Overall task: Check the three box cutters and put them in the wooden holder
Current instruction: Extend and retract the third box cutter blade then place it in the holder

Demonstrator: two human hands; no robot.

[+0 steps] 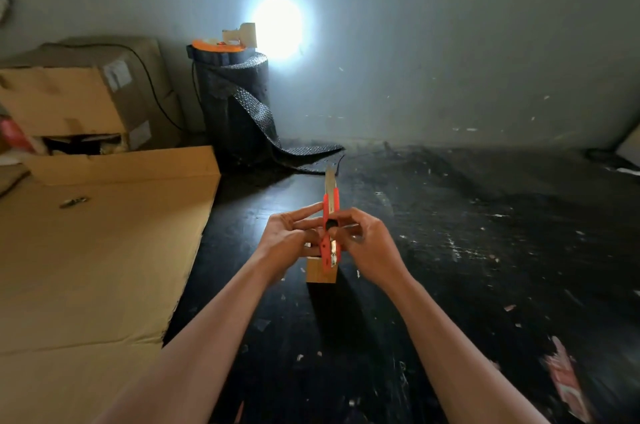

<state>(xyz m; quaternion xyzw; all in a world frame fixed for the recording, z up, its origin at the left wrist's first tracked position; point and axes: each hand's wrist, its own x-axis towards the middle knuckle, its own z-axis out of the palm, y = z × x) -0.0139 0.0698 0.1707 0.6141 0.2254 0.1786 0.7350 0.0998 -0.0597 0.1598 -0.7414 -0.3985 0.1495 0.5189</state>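
A red box cutter (329,243) stands upright between both hands, its metal blade extended far upward. My left hand (291,236) grips the handle from the left with fingers stretched toward it. My right hand (363,240) holds it from the right, thumb near the black slider. Just behind and below the cutter stands the wooden holder (320,273) on the dark floor, its top partly hidden by my hands. No other box cutter is clearly visible.
Flattened cardboard (90,250) covers the floor on the left, with a small metal piece (73,202) lying on it. A cardboard box (79,94) and a black rolled mat (235,101) stand by the wall. Scraps litter the dark floor (485,233); a red wrapper (568,385) lies at right.
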